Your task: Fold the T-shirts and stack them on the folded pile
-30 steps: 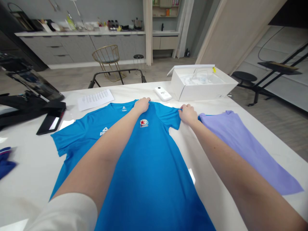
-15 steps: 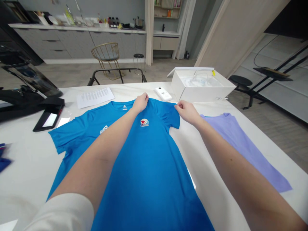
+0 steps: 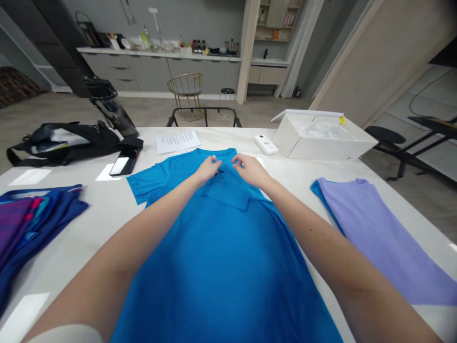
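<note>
A blue T-shirt [image 3: 207, 247] lies spread on the white table, its hem towards me. Its right-hand side is turned inward over the chest, and the folded sleeve lies across the front. My left hand [image 3: 209, 170] is closed, pinching bunched cloth near the turned-in shoulder. My right hand [image 3: 252, 170] is beside it at the shoulder's fold edge, fingers curled with a small gap between thumb and forefinger. The chest badge is covered by the fold and the hands. The left-hand sleeve [image 3: 150, 178] stays flat and stretched out.
A lilac garment [image 3: 374, 238] lies right, with folded dark clothes [image 3: 43, 214] left. Along the table's back are a black bag [image 3: 71, 138], a phone [image 3: 124, 161], a printed sheet [image 3: 178, 142], a white device [image 3: 266, 145] and an open white box [image 3: 328, 147].
The right-hand sleeve and side of the T-shirt have been folded inward over the chest. My right hand has come closer to my left. The view has turned slightly left.
</note>
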`<state>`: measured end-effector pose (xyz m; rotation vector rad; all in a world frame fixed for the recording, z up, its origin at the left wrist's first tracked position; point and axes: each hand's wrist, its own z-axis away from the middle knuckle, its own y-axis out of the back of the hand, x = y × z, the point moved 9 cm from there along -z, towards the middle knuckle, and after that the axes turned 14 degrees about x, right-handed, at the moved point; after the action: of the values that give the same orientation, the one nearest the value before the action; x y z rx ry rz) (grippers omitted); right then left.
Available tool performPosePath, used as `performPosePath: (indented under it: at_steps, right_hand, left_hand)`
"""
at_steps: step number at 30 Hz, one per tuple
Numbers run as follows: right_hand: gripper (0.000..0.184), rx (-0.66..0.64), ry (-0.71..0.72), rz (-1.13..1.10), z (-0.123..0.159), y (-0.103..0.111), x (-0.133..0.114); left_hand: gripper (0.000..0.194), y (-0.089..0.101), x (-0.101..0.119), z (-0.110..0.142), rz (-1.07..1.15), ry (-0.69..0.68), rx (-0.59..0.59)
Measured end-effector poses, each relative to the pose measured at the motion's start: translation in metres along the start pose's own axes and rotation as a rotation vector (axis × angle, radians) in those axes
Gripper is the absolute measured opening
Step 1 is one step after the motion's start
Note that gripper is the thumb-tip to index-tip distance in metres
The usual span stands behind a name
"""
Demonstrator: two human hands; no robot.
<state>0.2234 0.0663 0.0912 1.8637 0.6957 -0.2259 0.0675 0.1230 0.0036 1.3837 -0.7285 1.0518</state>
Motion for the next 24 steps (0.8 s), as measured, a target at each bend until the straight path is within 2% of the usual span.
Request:
performPosePath:
  at_steps: [2, 4, 6, 9, 13, 16, 21, 24]
  right_hand:
    - [0.032, -0.027, -0.031, 0.106, -0.016, -0.021, 0.028]
    - [0.040, -0.059, -0.045, 0.198, -0.029, -0.043, 0.045]
    - [0.045, -0.084, -0.051, 0.283, -0.041, -0.061, 0.052]
    - [0.047, -0.097, -0.060, 0.376, -0.055, -0.078, 0.055]
    - [0.036, -0.092, 0.001, 0.393, -0.068, -0.086, 0.059]
    - [0.027, -0.066, 0.036, 0.358, -0.072, -0.084, 0.066]
    - [0.025, 0.003, 0.000, 0.295, -0.075, -0.066, 0.082]
    - [0.025, 0.025, -0.040, 0.282, -0.086, -0.053, 0.087]
  left_hand:
    - [0.044, 0.015, -0.007, 0.017, -0.349, -0.138, 0.041]
    - [0.047, 0.021, -0.009, 0.033, -0.612, -0.255, 0.053]
    - [0.051, 0.023, -0.012, 0.045, -0.761, -0.307, 0.069]
    - [0.047, 0.021, -0.013, 0.056, -0.836, -0.375, 0.062]
    - [0.032, 0.014, -0.013, 0.063, -0.782, -0.468, 0.023]
    - [0.026, 0.018, -0.014, 0.066, -0.633, -0.449, 0.046]
    - [0.021, 0.048, -0.010, 0.059, -0.309, -0.318, 0.185]
    - [0.020, 0.068, -0.006, 0.037, -0.131, -0.170, 0.192]
